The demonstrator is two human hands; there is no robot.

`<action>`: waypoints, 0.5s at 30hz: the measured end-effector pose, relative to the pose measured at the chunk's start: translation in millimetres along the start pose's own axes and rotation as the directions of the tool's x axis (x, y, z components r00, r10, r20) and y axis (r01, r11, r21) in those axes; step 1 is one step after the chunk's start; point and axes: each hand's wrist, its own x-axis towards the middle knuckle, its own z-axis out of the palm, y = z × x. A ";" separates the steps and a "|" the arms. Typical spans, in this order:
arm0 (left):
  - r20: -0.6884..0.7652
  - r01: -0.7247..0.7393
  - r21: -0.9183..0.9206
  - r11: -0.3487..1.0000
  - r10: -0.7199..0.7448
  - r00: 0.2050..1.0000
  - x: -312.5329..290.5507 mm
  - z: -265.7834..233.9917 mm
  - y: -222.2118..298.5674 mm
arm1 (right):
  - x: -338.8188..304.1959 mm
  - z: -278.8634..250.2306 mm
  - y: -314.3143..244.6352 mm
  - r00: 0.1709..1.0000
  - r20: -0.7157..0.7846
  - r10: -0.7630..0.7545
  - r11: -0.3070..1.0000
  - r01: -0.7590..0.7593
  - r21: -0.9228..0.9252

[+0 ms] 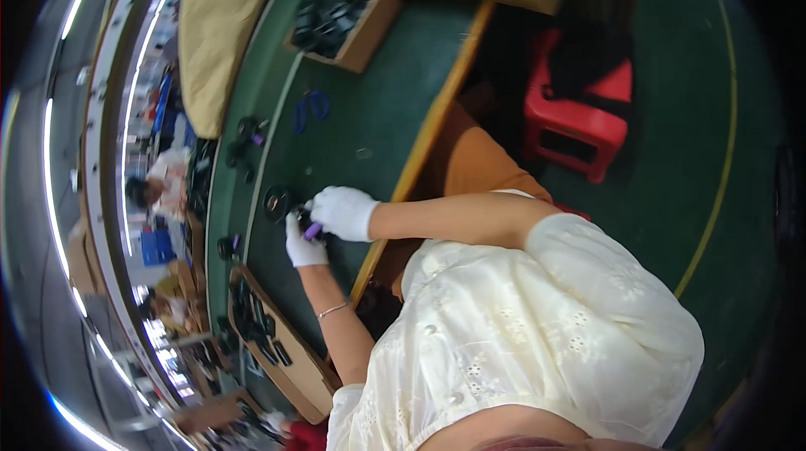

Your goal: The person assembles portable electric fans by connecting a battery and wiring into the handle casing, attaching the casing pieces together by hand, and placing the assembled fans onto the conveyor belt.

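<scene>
Both of my hands wear white gloves and meet over the green tabletop (369,107). My left hand (300,243) is closed around a small black part with a purple piece (313,231) sticking out of it. Against the same part, my right hand (342,212) has its fingers bent and pressed together; its fingertips are partly hidden. Just beyond my fingers lies a round black part (277,202). The exact kind of the held part is too small to make out.
A carton of dark parts (357,27) stands at the far end, and a long cardboard tray (281,350) with black pieces lies near my left arm. Blue rings (311,109) and black parts with purple bits (249,133) lie on the table. A red stool (575,128) stands right.
</scene>
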 end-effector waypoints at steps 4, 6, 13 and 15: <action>0.076 0.005 -0.167 0.986 0.008 0.997 -7.2 12.7 1.6 | -0.4 -6.4 -0.3 0.975 0.065 0.213 0.959 -0.221 0.178; 0.046 -0.068 -0.173 0.983 0.077 0.996 -11.5 17.6 2.1 | 2.1 0.5 5.1 0.968 0.052 0.247 0.928 -0.251 0.277; 0.095 -0.087 -0.166 0.982 0.104 0.990 -4.8 8.5 0.7 | 20.7 -17.5 0.6 0.938 0.190 0.288 0.852 -0.342 0.396; 0.131 -0.048 -0.139 0.989 0.067 0.989 -12.1 26.2 8.1 | 24.7 -17.6 13.5 0.894 0.249 0.372 0.783 -0.446 0.433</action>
